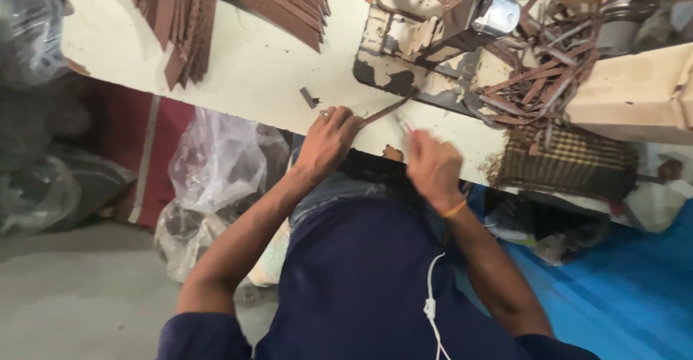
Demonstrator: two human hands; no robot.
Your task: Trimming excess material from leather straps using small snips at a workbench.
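1. Head view: a cream worktable (pixel 238 64) runs across the far part of the scene, above a grey floor, with a blue tarp (pixel 635 288) on the near right.
2. A worn sewing machine (pixel 426 35) with peeling paint sits at the far right of the table, and a tangle of brown strip offcuts (pixel 541 71) lies just right of it.
3. A stack of brown leather strips (pixel 216 6) lies at the far left of the table; a small dark scrap (pixel 309 98) lies near the table edge.
4. The left hand (pixel 328 143), a ring on one finger, pinches the near end of a thin brown strap (pixel 388 109) that leads away to the machine base.
5. The right hand (pixel 433 165), blurred, is closed round a small pale tool (pixel 404 125) just right of the strap; what the tool is cannot be told.
6. Clear plastic bags (pixel 216 165) sit under the table on the left, a woven checked piece (pixel 570 161) at its right edge.
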